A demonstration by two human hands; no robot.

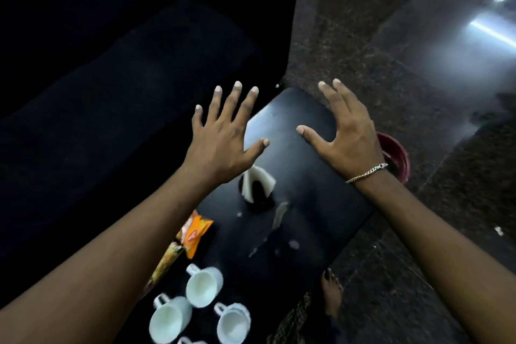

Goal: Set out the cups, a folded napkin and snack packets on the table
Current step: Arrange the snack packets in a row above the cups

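Observation:
Both hands hover spread above a low black table, holding nothing. My left hand is over the table's far left edge, and my right hand, with a chain bracelet at the wrist, is over its far right part. Below my left hand a white folded napkin stands in a dark holder. Orange snack packets lie at the table's left edge, partly hidden by my left forearm. Several white cups stand at the near end: one, another and a third.
A dark sofa fills the left side, close against the table. A red bucket stands on the speckled stone floor just beyond the table's right edge. My bare foot is by the table's near right side.

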